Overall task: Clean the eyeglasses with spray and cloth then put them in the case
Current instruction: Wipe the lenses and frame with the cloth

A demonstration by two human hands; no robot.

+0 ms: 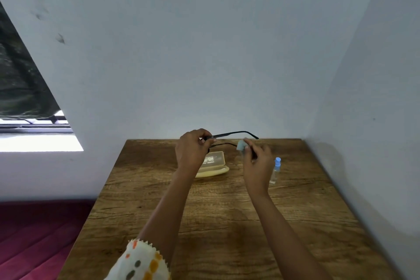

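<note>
Brown wooden table [227,223] by a pale wall, 2 bare arms reaching out, left hand [193,150] pinching the black eyeglasses [229,135] up in the air, right hand [258,159] squeezing a small blue cloth [241,146] against them, open yellow case [213,165] below, spray bottle [275,170] standing just beside the right hand.

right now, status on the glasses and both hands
Left hand holds eyeglasses at the front. Right hand holds cloth on a temple arm. Case open below, nothing blocking it.
</note>
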